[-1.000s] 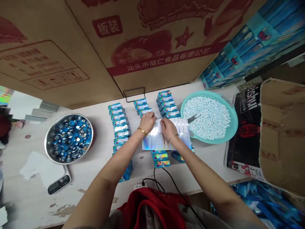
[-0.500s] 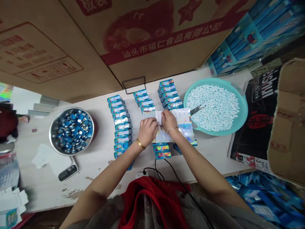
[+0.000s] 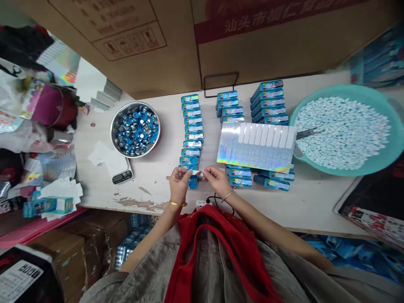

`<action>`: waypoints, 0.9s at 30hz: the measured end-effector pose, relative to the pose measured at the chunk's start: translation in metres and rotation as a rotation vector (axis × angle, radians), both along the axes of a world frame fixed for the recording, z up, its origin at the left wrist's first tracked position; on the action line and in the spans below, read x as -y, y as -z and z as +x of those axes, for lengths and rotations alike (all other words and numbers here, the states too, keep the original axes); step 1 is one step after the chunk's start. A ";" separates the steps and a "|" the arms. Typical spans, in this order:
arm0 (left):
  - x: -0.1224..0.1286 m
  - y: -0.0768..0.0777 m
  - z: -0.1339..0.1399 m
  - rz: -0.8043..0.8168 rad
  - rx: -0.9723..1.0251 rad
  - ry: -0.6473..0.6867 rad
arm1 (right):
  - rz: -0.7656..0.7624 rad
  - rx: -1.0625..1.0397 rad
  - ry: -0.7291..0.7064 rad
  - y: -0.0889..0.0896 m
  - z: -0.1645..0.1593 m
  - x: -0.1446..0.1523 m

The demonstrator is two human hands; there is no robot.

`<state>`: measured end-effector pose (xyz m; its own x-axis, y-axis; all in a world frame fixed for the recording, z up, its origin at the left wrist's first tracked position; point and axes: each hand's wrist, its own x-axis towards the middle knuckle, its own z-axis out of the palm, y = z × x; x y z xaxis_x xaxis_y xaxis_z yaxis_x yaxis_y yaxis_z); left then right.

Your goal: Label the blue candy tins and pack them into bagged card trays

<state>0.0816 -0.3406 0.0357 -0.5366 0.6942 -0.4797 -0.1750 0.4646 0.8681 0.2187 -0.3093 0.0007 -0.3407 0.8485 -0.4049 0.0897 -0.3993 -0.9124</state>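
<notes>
A small pale sticker strip (image 3: pixel 197 172) is stretched between the fingertips of my two hands. My left hand (image 3: pixel 179 185) pinches its left end, and my right hand (image 3: pixel 217 181) pinches the other. Both hover at the near end of a column of small blue boxes (image 3: pixel 192 129); whether the strip touches the nearest box, I cannot tell. To the right, a shiny holographic sticker sheet (image 3: pixel 249 155) lies across two more box columns. Pale strips line its far part, and its upper left is bare.
A steel bowl (image 3: pixel 112 134) of blue-and-silver caps stands left, by a digital scale (image 3: pixel 122 177). At right, a teal basin (image 3: pixel 391 145) holds pale candies and a dark-handled tool (image 3: pixel 304 133). Large cardboard cartons (image 3: pixel 176 71) wall the back. A black cable (image 3: pixel 217 197) runs near the front edge.
Both hands have come off the sticker sheet and moved left and nearer me, with a strip between them. The sheet now lies uncovered. The camera view has shifted left and down.
</notes>
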 end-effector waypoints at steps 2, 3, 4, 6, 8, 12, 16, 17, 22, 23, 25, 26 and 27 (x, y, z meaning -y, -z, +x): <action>0.007 0.010 -0.004 -0.017 0.007 -0.029 | -0.006 0.014 -0.013 0.008 -0.006 0.001; 0.008 0.015 -0.007 -0.017 0.003 -0.039 | -0.004 0.030 -0.026 0.011 -0.008 -0.001; 0.006 0.020 -0.009 -0.013 -0.016 -0.041 | 0.002 0.049 -0.037 0.014 -0.010 -0.005; 0.000 0.027 -0.014 -0.002 -0.108 -0.020 | 0.039 0.097 -0.045 0.018 -0.013 -0.014; -0.009 0.033 -0.019 -0.004 -0.260 0.020 | 0.078 0.143 -0.033 0.022 -0.017 -0.025; -0.022 0.042 -0.023 -0.066 -0.515 0.070 | -0.029 0.177 -0.047 0.034 -0.024 -0.041; -0.025 0.051 -0.023 -0.167 -0.620 0.106 | -0.076 0.238 -0.076 0.049 -0.026 -0.047; -0.025 0.053 -0.023 -0.190 -0.641 0.118 | -0.066 0.253 -0.076 0.052 -0.026 -0.047; -0.025 0.060 -0.021 -0.229 -0.738 0.164 | 0.001 0.324 -0.079 0.063 -0.027 -0.050; -0.025 0.060 -0.021 -0.235 -0.747 0.174 | 0.013 0.333 -0.079 0.064 -0.027 -0.050; -0.026 0.062 -0.022 -0.255 -0.748 0.179 | 0.026 0.347 -0.077 0.066 -0.027 -0.048; -0.027 0.063 -0.023 -0.270 -0.734 0.171 | 0.032 0.353 -0.069 0.066 -0.028 -0.046; -0.028 0.065 -0.025 -0.288 -0.707 0.156 | 0.039 0.357 -0.058 0.066 -0.029 -0.043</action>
<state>0.0562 -0.3129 -0.0290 -0.6884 0.6867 -0.2335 0.4608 0.6627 0.5904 0.1900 -0.2666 -0.0649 -0.2317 0.8491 -0.4746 0.4266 -0.3498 -0.8341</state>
